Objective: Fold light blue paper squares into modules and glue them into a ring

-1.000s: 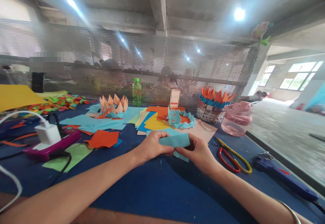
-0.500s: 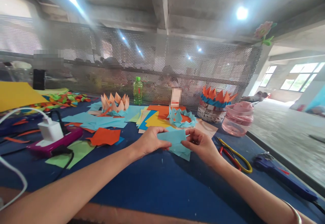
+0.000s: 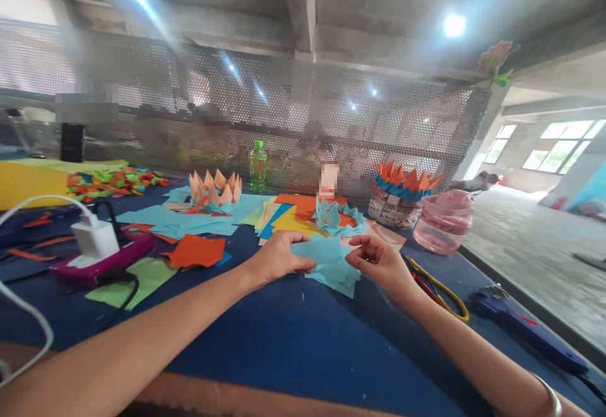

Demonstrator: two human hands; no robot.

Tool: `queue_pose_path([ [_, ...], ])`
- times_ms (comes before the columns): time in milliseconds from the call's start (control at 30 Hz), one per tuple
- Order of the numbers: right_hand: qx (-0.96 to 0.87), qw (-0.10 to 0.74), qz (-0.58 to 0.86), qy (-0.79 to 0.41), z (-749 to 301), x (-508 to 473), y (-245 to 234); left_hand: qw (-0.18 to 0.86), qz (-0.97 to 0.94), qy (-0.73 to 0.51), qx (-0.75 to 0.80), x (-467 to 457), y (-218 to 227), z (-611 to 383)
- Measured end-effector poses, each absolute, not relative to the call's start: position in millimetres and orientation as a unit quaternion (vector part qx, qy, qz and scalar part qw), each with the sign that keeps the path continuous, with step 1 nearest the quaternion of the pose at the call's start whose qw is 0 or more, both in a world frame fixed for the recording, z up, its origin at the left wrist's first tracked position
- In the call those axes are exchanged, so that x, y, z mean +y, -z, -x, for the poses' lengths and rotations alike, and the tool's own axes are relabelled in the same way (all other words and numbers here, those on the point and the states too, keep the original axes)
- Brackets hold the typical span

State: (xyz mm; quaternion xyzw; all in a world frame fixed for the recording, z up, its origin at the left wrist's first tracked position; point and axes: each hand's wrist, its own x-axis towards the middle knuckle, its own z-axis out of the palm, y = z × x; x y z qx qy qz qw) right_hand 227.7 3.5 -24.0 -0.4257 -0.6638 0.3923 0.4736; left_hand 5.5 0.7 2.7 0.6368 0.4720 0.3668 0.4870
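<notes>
Folded light-blue paper (image 3: 331, 265) lies low over the dark blue tabletop (image 3: 284, 335), its layers fanned out. My left hand (image 3: 277, 258) grips its left edge between thumb and fingers. My right hand (image 3: 381, 265) sits to the right, its fingertips curled together beside the paper's upper right edge, with no paper visibly between them. Red-and-yellow-handled scissors (image 3: 438, 291) lie just beyond my right wrist, partly hidden by it. An orange paper sheet (image 3: 197, 250) lies left of my left hand.
Paper sheets, a peach origami crown (image 3: 215, 191), a blue paper ring (image 3: 338, 218) and a crowned woven basket (image 3: 395, 209) stand ahead. A pink jar (image 3: 444, 221) is beyond the scissors. A blue glue gun (image 3: 525, 332) lies right. A white charger (image 3: 95, 237) and cable are left.
The light-blue paper has spread open and sits lower. My right hand has drawn back toward its edge, and my hands stand slightly farther apart. The view has tilted a little.
</notes>
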Motion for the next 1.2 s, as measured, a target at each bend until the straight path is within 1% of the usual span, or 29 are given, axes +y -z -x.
queue_pose_path([
  [133,-0.651,0.486,0.424,-0.4,-229,5,22,0.497,-0.623,-0.372,0.476,0,-4,-5],
  [333,-0.664,0.413,0.385,-0.49,-209,-11,24,0.51,-0.656,-0.358,0.427,-4,3,-12],
  [533,-0.708,0.405,0.417,-0.402,-205,-14,31,0.474,-0.698,-0.324,0.427,-9,2,-16],
  [733,-0.699,0.417,0.412,-0.409,-208,-13,28,0.455,-0.708,-0.326,0.431,-5,2,-15],
  [900,-0.684,0.44,0.405,-0.418,-215,-7,27,0.517,-0.663,-0.351,0.411,4,6,-10],
  [1033,-0.67,0.452,0.398,-0.435,-220,-3,24,0.506,-0.662,-0.356,0.424,9,5,-6],
  [1200,-0.655,0.464,0.416,-0.427,-221,-3,20,0.505,-0.651,-0.366,0.433,12,7,-2],
])
